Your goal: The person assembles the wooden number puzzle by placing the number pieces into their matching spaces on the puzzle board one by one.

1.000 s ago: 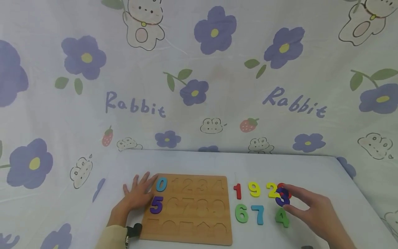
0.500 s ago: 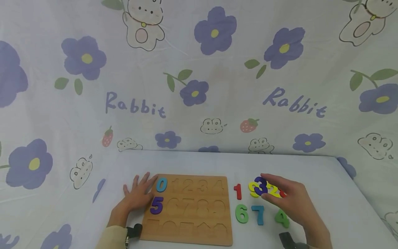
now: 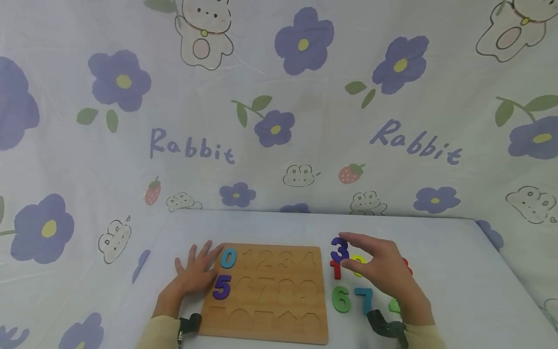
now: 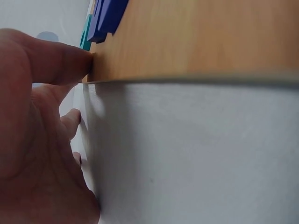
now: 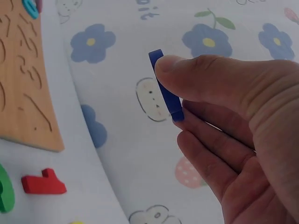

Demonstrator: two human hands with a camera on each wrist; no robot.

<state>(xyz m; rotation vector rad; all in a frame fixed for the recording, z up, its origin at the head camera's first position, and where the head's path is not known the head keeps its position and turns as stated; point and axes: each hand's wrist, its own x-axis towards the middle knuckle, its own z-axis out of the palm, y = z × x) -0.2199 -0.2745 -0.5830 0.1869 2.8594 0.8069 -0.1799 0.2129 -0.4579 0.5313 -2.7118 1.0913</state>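
My right hand (image 3: pixel 383 266) pinches a purple 3 (image 3: pixel 339 250) between thumb and fingers, raised above the red 1 (image 3: pixel 335 270). The right wrist view shows the 3 (image 5: pixel 166 86) edge-on in the right hand (image 5: pixel 233 102). At the left, my left hand (image 3: pixel 193 274) rests with spread fingers against the wooden board's left edge. The board (image 3: pixel 261 332) holds a blue 0 (image 3: pixel 228 258) and a purple 5 (image 3: pixel 222 287); its other recesses are unfilled. In the left wrist view, the left hand's (image 4: pixel 42 126) thumb touches the board (image 4: pixel 187 42).
Right of the board lie a green 6 (image 3: pixel 341 299), a blue 7 (image 3: pixel 364 299) and a yellow number (image 3: pixel 359 259), partly covered by the right hand. A red piece (image 3: pixel 407 266) and a green piece (image 3: pixel 394 306) show beside that hand. A patterned cloth (image 3: pixel 261 72) hangs behind the white table (image 3: pixel 471 281).
My right hand has carried the purple 3 leftward from over the red and green pieces to above the red 1. The left hand has stayed at the board's edge.
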